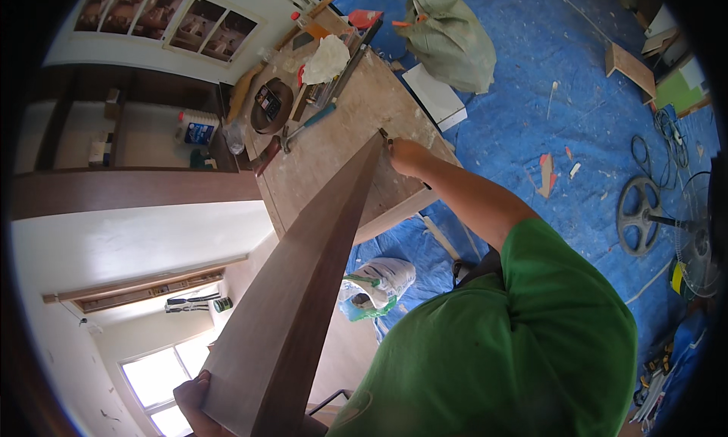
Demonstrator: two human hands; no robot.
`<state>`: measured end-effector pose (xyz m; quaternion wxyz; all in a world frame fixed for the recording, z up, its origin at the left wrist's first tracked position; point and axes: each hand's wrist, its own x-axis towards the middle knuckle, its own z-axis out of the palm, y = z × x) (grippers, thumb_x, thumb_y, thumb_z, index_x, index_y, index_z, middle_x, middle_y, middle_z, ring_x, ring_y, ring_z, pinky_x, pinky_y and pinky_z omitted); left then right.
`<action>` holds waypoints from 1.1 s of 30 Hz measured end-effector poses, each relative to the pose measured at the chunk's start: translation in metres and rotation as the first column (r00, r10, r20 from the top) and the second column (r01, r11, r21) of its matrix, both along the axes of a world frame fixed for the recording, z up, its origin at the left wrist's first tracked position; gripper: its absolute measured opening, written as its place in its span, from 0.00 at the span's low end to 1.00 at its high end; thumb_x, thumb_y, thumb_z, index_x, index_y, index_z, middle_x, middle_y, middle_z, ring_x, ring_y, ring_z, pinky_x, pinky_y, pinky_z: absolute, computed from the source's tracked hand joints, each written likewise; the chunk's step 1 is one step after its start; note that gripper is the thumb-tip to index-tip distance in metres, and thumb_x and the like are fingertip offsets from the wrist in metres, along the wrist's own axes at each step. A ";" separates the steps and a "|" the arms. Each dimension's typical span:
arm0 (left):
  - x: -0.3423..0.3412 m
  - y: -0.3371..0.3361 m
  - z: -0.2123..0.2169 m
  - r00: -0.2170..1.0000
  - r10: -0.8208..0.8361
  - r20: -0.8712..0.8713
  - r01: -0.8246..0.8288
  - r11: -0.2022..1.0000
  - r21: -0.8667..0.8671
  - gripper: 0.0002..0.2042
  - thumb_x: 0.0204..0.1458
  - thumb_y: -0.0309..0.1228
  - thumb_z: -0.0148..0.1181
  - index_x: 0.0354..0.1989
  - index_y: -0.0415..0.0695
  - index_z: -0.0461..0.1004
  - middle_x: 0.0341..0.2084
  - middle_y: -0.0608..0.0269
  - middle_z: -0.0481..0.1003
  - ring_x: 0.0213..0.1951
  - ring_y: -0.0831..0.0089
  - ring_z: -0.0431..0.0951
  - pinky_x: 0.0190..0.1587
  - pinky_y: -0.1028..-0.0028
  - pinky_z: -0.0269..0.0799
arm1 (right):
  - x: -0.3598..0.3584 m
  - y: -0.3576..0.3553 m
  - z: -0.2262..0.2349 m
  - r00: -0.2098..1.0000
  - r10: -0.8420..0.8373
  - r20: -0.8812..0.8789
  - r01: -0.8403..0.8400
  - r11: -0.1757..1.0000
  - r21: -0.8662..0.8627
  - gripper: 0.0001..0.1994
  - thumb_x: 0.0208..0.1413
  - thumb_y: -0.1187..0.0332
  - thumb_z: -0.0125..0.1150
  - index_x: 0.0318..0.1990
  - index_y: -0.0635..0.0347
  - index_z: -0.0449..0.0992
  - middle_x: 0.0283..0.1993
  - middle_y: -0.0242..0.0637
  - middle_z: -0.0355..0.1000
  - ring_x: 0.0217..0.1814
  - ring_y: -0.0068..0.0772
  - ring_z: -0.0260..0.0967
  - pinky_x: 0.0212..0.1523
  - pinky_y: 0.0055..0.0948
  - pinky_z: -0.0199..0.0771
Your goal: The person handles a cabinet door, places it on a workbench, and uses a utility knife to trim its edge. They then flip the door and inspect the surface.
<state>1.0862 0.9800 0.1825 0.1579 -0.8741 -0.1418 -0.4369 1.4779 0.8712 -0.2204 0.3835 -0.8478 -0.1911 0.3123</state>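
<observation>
A long wood-grain panel [292, 263] with a thick dark edge slants from the lower left up to the worktable [364, 96]. My left hand [192, 399] is wrapped round the side of its near end, fingers on the edge. At the far end, my right hand [409, 158] is closed beside the panel's tip, above the tabletop. A small dark piece shows at its fingertips, too small to name. A hammer [309, 125] with a blue handle, a brown roll of tape [271, 107] and a crumpled white cloth [327, 59] lie farther up the table.
Blue sheeting [523, 119] covers the floor. A grey-green sack [449, 43] and a white box [434, 96] stand beyond the table. A white bag [383, 281] is below the table's near edge. A wheel [639, 216] and cables lie at right. Shelves [152, 134] line the left wall.
</observation>
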 end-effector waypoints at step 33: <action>0.059 0.045 0.048 0.976 0.218 -0.027 -0.217 0.976 0.023 0.50 0.44 0.81 0.43 0.44 0.37 0.79 0.27 0.59 0.78 0.32 0.68 0.80 0.32 0.67 0.74 | 0.060 -0.093 -0.006 0.832 -0.270 -0.484 0.499 0.747 0.440 0.11 0.60 0.69 0.58 0.41 0.62 0.61 0.25 0.39 0.69 0.17 0.31 0.68 0.18 0.33 0.71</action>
